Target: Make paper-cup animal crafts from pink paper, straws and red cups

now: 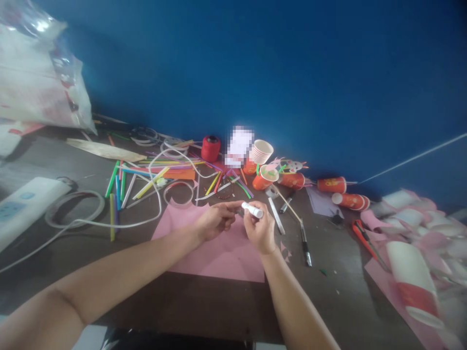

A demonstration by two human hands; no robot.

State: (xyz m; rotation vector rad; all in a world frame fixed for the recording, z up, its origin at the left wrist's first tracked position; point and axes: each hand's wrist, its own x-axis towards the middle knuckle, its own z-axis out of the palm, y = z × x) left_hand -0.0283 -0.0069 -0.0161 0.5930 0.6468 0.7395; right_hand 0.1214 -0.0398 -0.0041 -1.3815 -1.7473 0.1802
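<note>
Blue wall (255,63) stands behind a dark desk (219,304), on which a pink sheet (226,260) lies flat as the reference. Right grip (261,236): closed around a white tube (252,210), above the far right part of the pink sheet. Left grip (215,221): fingers curled, index finger extended to the tube's left end; contact, and whether anything is held, cannot be determined. Tube axis: crosswise, left end slightly farther from the person, right end nearer. Tube appearance: short, slim, cylindrical, plain white. Right fingers cover part of its side; any marking is unreadable. Right of the pink sheet: a white strip (276,216), then a black pen (305,243). Beyond its far-left edge: coloured straws (112,179). Beyond its far-right corner: an upright red cup (263,183) and a pixelated panel (239,146), content illegible.
</note>
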